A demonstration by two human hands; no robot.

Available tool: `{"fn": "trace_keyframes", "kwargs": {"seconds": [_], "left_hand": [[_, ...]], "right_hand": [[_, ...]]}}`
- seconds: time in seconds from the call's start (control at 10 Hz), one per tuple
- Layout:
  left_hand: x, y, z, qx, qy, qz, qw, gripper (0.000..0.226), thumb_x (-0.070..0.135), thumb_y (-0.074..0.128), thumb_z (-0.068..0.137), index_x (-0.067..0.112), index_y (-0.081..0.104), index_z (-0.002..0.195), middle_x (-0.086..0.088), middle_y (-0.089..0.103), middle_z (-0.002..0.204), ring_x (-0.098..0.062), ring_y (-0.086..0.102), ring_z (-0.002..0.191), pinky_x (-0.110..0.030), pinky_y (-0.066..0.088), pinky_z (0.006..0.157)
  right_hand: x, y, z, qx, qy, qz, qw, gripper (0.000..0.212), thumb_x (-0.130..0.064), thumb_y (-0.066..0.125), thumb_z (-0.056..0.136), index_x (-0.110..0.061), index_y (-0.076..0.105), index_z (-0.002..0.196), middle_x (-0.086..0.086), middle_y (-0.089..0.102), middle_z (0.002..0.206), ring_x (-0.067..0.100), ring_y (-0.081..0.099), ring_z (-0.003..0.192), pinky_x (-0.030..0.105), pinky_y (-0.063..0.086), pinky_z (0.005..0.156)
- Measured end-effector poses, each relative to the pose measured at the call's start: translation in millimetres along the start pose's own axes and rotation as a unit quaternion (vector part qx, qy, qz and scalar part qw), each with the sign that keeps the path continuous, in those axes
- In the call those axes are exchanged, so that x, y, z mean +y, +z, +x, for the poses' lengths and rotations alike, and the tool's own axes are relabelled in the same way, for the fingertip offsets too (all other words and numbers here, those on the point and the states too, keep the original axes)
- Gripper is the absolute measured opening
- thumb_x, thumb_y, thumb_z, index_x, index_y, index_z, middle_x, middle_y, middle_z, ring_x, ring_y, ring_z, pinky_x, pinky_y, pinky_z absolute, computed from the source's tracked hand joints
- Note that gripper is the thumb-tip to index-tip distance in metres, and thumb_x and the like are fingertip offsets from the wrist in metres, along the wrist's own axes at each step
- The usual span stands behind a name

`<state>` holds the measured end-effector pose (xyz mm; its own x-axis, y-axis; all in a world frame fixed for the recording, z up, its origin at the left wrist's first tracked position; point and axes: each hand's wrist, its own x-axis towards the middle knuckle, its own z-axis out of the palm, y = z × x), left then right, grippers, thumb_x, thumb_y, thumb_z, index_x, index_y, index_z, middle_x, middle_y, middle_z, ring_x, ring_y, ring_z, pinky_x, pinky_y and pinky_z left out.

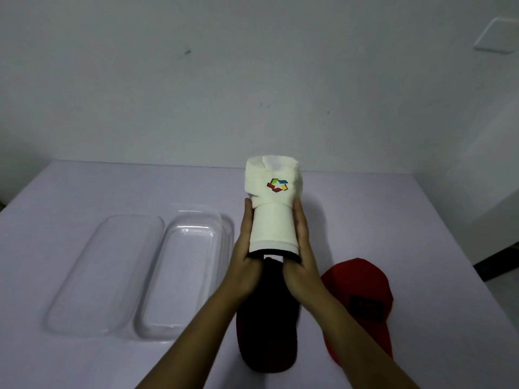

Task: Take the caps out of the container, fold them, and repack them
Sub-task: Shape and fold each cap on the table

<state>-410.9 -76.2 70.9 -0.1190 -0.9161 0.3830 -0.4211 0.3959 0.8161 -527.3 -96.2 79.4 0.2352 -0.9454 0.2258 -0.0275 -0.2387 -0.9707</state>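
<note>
Desk (365, 220): pale lilac-grey, matte, set against a plain off-white wall (196, 80) carrying a few small dark marks. A square white plate (495, 35) is mounted on the wall at upper right. Lighting dim.

White cap (273, 209): rolled into a tube, held above the desk just past its middle. Long axis runs away from the camera, brim end nearest, crown end farthest. Logo on the crown: 4 or 5 coloured blocks (red, yellow, green, blue) in a ring; no readable lettering.

Left hand (244, 248) and right hand (302, 254): each pressed flat against one side of the white cap, fingers extended along its length, clamping it between them.

Dark cap (266, 327): folded, lying on the desk under the wrists, long axis also running away from the camera.

Red cap (362, 299): on the desk just right of the dark cap, unfolded, with a dark rectangular patch; patch text too blurred to read.

Clear plastic container (193, 276): on the desk to the left, empty. Its clear lid (106, 276) lies flat beside it, further left.
</note>
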Motion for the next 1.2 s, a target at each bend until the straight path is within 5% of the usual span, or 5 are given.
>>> {"fn": "trace_keyframes", "kwargs": {"seconds": [0.2, 0.4, 0.7, 0.9, 1.2], "left_hand": [[-29.4, -51.5, 4.4, -0.135, -0.062, -0.036, 0.988, 0.092, 0.022, 0.056, 0.075, 0.033, -0.001, 0.146, 0.018, 0.001, 0.157, 0.006, 0.007, 0.143, -0.024, 0.014, 0.119], [-7.7, -74.4, 62.4, 0.01, -0.199, -0.173, 0.965, 0.056, 0.046, 0.045, 0.09, 0.032, 0.03, 0.142, 0.011, 0.032, 0.15, -0.006, 0.034, 0.134, -0.031, 0.028, 0.112], [18.0, -67.9, 79.1, 0.024, -0.164, -0.134, 0.977, 0.029, 0.033, 0.046, 0.095, 0.019, 0.068, 0.08, 0.012, 0.073, 0.073, -0.002, 0.068, 0.071, -0.014, 0.054, 0.063], [31.0, -63.8, 74.4, 0.0, -0.071, -0.101, 0.992, 0.032, 0.027, 0.044, 0.094, 0.022, 0.062, 0.068, 0.018, 0.067, 0.06, 0.002, 0.062, 0.061, -0.011, 0.047, 0.057], [36.3, -33.4, 84.6, -0.008, -0.051, -0.087, 0.995, 0.029, 0.026, 0.05, 0.095, 0.024, 0.057, 0.067, 0.014, 0.061, 0.061, -0.001, 0.054, 0.057, -0.016, 0.043, 0.058]], "right_hand": [[18.1, -51.7, -7.8, -0.09, -0.035, -0.154, 0.983, 0.059, -0.054, 0.046, 0.089, -0.051, 0.019, 0.141, 0.002, -0.005, 0.16, 0.011, 0.009, 0.146, 0.032, 0.022, 0.117], [17.4, -56.0, -11.5, -0.121, -0.109, -0.325, 0.931, 0.072, -0.028, 0.051, 0.09, -0.061, 0.009, 0.137, 0.003, -0.02, 0.157, 0.013, -0.004, 0.147, 0.008, 0.009, 0.112], [4.7, -57.8, -18.5, -0.159, -0.108, -0.41, 0.891, 0.108, 0.004, 0.058, 0.08, -0.058, -0.007, 0.138, -0.014, -0.03, 0.153, 0.011, -0.001, 0.145, 0.019, 0.041, 0.098], [-21.7, -78.7, -2.9, -0.009, -0.007, -0.189, 0.982, 0.06, -0.019, 0.044, 0.09, -0.038, 0.02, 0.142, -0.027, 0.017, 0.149, -0.017, 0.017, 0.135, 0.006, 0.019, 0.108], [-35.1, -58.8, 33.4, -0.004, 0.01, -0.152, 0.988, 0.031, -0.051, 0.063, 0.075, -0.026, 0.065, 0.092, -0.01, 0.071, 0.087, 0.004, 0.067, 0.081, 0.022, 0.052, 0.075]]}}
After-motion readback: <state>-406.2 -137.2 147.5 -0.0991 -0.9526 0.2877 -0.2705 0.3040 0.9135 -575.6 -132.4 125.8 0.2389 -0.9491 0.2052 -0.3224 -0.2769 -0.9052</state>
